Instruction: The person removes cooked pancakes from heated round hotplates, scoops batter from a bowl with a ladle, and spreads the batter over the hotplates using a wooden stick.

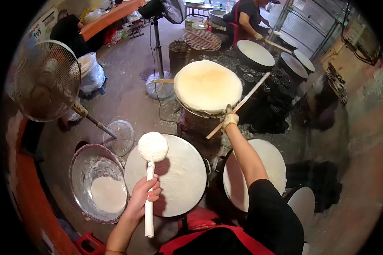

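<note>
My left hand (144, 196) is closed around the pale handle of a ladle (153, 146), whose round head is thickly coated in white batter. It is held above a wide round griddle (187, 187) with a thin whitish layer on it. My right hand (230, 119), in a knitted glove, grips a long flat wooden stick (253, 90) that slants up to the right. Its fingers are at the near edge of a large, round, lightly browned flatbread (208, 87); whether they also hold the support under it is hidden. Another pale-topped griddle (259, 170) lies beneath my right forearm.
A large metal basin (78, 182) with batter (109, 194) stands left of the griddle. Two standing fans (47, 80) (168, 10) are at the left and back. Another person (247, 21) works among several round griddles (255, 53) at back right. A red stool (89, 243) is low left.
</note>
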The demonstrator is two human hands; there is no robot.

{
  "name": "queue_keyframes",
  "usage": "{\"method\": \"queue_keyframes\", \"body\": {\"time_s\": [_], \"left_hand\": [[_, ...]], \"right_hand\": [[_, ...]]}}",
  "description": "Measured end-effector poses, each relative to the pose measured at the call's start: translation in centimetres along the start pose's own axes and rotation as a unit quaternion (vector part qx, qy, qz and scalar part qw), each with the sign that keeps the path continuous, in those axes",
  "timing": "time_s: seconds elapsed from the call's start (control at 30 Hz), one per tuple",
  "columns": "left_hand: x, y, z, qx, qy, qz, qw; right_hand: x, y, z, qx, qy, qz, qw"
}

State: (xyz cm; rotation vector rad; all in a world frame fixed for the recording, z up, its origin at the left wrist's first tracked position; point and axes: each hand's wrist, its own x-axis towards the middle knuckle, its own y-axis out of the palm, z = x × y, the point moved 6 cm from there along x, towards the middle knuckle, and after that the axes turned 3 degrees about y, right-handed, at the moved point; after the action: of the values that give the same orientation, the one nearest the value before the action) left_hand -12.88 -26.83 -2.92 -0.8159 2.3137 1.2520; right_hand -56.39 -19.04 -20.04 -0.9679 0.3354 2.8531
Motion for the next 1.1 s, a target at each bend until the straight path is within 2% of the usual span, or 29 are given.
{"method": "queue_keyframes", "body": {"time_s": [0.1, 0.13, 0.17, 0.2, 0.23, 0.27, 0.37, 0.43, 0.47, 0.5, 0.53, 0.57, 0.63, 0.67, 0.7, 0.77, 0.8, 0.83, 0.87, 0.9, 0.93, 0.97, 1.0, 1.03, 1.1], "left_hand": [[-1.0, 2.7, 2.1, 0.07, -0.039, 0.014, 0.997], [-1.5, 3.7, 3.2, 0.097, -0.055, 0.02, 0.994], [-1.9, 4.9, 4.6, 0.123, -0.074, 0.033, 0.989], [-2.3, 6.0, 6.3, 0.149, -0.093, 0.046, 0.983], [-2.7, 7.3, 8.2, 0.174, -0.113, 0.059, 0.977], [-3.1, 8.8, 10.3, 0.196, -0.129, 0.065, 0.97], [-3.2, 13.4, 19.0, 0.188, -0.244, 0.087, 0.948], [-4.4, 19.4, 24.3, 0.242, -0.277, 0.108, 0.924], [-4.9, 22.7, 26.9, 0.306, -0.252, 0.12, 0.91], [-5.2, 26.2, 29.6, 0.366, -0.221, 0.142, 0.893], [-5.4, 29.5, 32.1, 0.436, -0.165, 0.195, 0.863], [-6.0, 32.8, 34.7, 0.496, -0.107, 0.251, 0.824], [-7.4, 39.3, 39.2, 0.631, 0.091, 0.383, 0.668], [-7.9, 41.9, 41.6, 0.671, 0.146, 0.428, 0.588], [-8.6, 44.1, 44.3, 0.688, 0.19, 0.444, 0.541], [-10.3, 46.9, 49.0, 0.736, 0.311, 0.444, 0.405], [-10.9, 47.4, 51.1, 0.751, 0.294, 0.43, 0.405], [-11.3, 47.7, 52.9, 0.743, 0.306, 0.431, 0.411], [-11.4, 47.6, 54.7, 0.719, 0.307, 0.456, 0.426], [-11.0, 47.3, 56.5, 0.695, 0.308, 0.477, 0.441], [-10.7, 46.7, 57.1, 0.667, 0.31, 0.493, 0.464], [-9.4, 45.9, 59.0, 0.641, 0.311, 0.505, 0.487], [-7.4, 44.1, 63.2, 0.619, 0.131, 0.459, 0.624], [-6.5, 43.2, 65.5, 0.582, 0.099, 0.449, 0.671], [-4.5, 41.5, 69.9, 0.578, 0.066, 0.408, 0.704]], "right_hand": [[-3.2, -6.6, 2.3, 0.028, 0.007, 0.165, 0.986], [-5.6, -10.6, 3.5, -0.022, -0.056, 0.131, 0.99], [-8.3, -15.7, 4.7, -0.103, -0.071, 0.162, 0.979], [-11.0, -21.1, 5.8, -0.11, -0.144, 0.198, 0.963], [-14.3, -27.2, 6.6, -0.123, -0.165, 0.178, 0.962], [-15.7, -33.8, 7.0, -0.189, -0.229, 0.179, 0.938], [-19.2, -55.5, 6.2, -0.184, -0.218, 0.046, 0.957], [-26.4, -64.8, 7.2, -0.062, -0.095, 0.036, 0.993], [-29.0, -68.4, 8.1, -0.133, -0.147, 0.012, 0.98], [-28.3, -73.9, 6.6, -0.007, -0.05, 0.086, 0.995], [-31.8, -75.5, 9.1, -0.171, -0.259, 0.088, 0.946], [-35.9, -75.5, 11.0, -0.335, -0.438, 0.078, 0.831], [-39.8, -77.4, 12.4, -0.477, -0.537, -0.025, 0.696], [-41.4, -78.3, 12.9, -0.532, -0.564, -0.073, 0.627], [-42.1, -79.3, 13.5, -0.574, -0.572, -0.102, 0.577], [-42.9, -82.1, 13.9, -0.62, -0.352, -0.157, 0.683], [-42.9, -84.3, 13.1, -0.593, -0.333, -0.193, 0.707], [-43.3, -86.1, 12.5, -0.539, -0.332, -0.165, 0.756], [-42.3, -88.6, 10.3, -0.392, -0.318, -0.131, 0.853], [-41.3, -90.4, 7.1, -0.195, -0.243, -0.065, 0.948], [-40.5, -92.3, 3.7, 0.026, -0.163, -0.036, 0.986], [-39.8, -92.8, -0.7, 0.282, -0.014, 0.029, 0.959], [-38.1, -93.2, -5.8, 0.333, -0.076, -0.026, 0.94], [-38.2, -93.5, -8.1, 0.183, -0.083, -0.061, 0.978], [-36.9, -92.7, -9.1, 0.013, -0.214, -0.152, 0.965]]}}
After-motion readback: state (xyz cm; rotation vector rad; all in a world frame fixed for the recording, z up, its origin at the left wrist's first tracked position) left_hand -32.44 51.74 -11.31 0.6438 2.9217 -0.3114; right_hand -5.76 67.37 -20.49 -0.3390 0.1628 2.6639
